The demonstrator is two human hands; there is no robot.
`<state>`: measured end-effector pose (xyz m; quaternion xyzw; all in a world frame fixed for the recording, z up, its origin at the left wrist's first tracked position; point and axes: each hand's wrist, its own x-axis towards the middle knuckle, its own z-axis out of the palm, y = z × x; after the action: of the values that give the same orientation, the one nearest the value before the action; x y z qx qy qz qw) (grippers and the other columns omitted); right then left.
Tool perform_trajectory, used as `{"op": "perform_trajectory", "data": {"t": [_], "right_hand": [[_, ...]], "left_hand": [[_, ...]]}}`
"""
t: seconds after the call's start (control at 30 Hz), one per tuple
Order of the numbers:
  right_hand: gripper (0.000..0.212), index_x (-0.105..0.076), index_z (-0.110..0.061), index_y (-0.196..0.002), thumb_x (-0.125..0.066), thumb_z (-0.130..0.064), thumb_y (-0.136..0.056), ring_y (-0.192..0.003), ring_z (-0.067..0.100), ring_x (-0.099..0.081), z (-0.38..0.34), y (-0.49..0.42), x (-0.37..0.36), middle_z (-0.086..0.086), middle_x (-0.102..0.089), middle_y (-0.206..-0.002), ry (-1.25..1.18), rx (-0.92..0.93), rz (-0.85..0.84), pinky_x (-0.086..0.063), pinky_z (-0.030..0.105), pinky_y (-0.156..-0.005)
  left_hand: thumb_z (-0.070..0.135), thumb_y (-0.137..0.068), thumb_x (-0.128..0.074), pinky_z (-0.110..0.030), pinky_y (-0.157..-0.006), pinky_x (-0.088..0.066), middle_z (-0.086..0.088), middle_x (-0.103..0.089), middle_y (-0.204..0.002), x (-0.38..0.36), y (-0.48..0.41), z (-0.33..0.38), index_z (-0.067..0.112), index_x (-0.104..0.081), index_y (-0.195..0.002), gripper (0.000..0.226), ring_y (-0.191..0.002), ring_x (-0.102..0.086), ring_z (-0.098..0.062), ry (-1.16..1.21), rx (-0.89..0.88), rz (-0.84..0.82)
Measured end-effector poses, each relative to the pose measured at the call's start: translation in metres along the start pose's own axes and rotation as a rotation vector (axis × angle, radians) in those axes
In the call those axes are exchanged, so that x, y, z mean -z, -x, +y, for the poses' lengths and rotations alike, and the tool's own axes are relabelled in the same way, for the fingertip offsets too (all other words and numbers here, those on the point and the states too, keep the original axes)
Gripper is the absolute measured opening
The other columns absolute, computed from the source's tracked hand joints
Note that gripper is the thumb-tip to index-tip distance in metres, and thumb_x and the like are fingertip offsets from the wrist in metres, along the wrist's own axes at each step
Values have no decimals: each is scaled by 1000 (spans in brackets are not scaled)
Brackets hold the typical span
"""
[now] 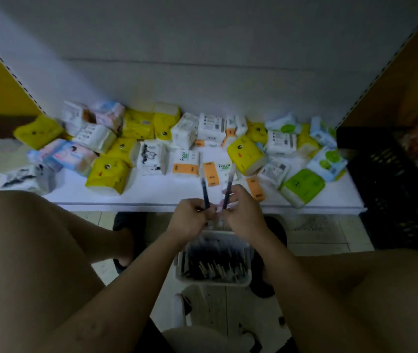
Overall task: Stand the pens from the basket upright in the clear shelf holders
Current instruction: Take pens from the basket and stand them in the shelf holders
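The step in hand seems to be readying two pens over the basket (213, 283) before they go to the holders. To do it well I would keep each pen gripped low on its barrel, turn both with the same end up, and lift them straight, so that they do not catch on the other pens (210, 266) lying in the basket. The clear holders are not visible in this view, so the person must probably look up or turn to find them. It is better to find the slot first and only then bring the pen to it. The left hand (190, 221) is curled round the lower end of one dark pen (205, 193), which stands nearly upright and leans a little to the left. The right hand (244, 215) grips a second pen (228, 191) in the same way, leaning to the right. The two hands are nearly touching, above the far edge of the basket. The basket stands on the floor between the person's legs, just in front of the low shelf (152, 196) with tissue packs (108, 177).
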<state>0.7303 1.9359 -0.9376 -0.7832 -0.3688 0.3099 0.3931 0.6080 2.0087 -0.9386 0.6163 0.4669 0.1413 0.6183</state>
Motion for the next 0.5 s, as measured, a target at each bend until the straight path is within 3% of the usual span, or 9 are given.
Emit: {"op": "perform_trajectory", "data": {"t": [0.03,0.1,0.17,0.23,0.3,0.4,0.43,0.5], "right_hand": [[31,-52,-27,-94,-72,-6,-83,-76,8,-63,-9,0,5,-6,-61,-90,-6,33,25,-53,24,-63],[27,-55,-28,-86,-69,-5,-85,-81,20,-67,-30,3,15,-2,-64,-89,-41,83,57,-58,42,-73],[18,-59,-26,-88,-65,-9,-89,-79,22,-68,-51,6,24,0,-68,-84,-101,151,91,-57,50,-74],[18,-62,-30,-89,-64,-13,-91,-79,14,-68,-74,7,33,-8,-69,-83,-107,246,136,-58,46,-75],[23,-61,-39,-85,-64,-17,-92,-81,3,-66,-102,9,44,-16,-68,-84,-62,347,178,-58,31,-76],[20,-62,-38,-81,-66,-20,-90,-78,-8,-61,-147,9,63,-17,-63,-80,6,503,261,-47,7,-66],[18,-63,-37,-83,-67,-20,-89,-77,-7,-62,-162,9,69,-15,-64,-80,7,538,279,-48,9,-67],[19,-63,-36,-88,-70,-19,-86,-73,1,-67,-191,8,81,-10,-68,-81,-63,571,267,-57,28,-70]], "left_hand": [[7,-89,-65,-33,-68,-55,-12,-70,-86,6,3,11,8,-69,-79,10,-72,-65,-20,9,-48,-7],[0,-87,-65,-31,-63,-57,-4,-68,-85,18,8,34,13,-66,-83,13,-76,-67,-26,34,-157,-20],[-3,-86,-65,-31,-65,-56,-1,-65,-85,29,14,59,21,-61,-91,25,-81,-68,-29,31,-287,-12],[-2,-85,-67,-32,-69,-57,1,-65,-86,40,20,85,28,-58,-95,33,-79,-67,-17,-14,-408,28],[1,-84,-69,-32,-72,-57,-1,-66,-84,51,28,112,30,-60,-94,32,-76,-65,-10,-65,-512,64],[10,-87,-69,-39,-75,-57,-14,-67,-81,67,39,152,24,-67,-92,16,-77,-66,-25,-52,-629,80],[12,-88,-67,-38,-75,-58,-11,-70,-81,73,42,165,23,-69,-92,12,-78,-67,-24,-28,-661,84],[16,-90,-66,-35,-74,-59,1,-74,-80,85,50,190,28,-72,-88,14,-79,-70,-14,14,-706,97]]}}
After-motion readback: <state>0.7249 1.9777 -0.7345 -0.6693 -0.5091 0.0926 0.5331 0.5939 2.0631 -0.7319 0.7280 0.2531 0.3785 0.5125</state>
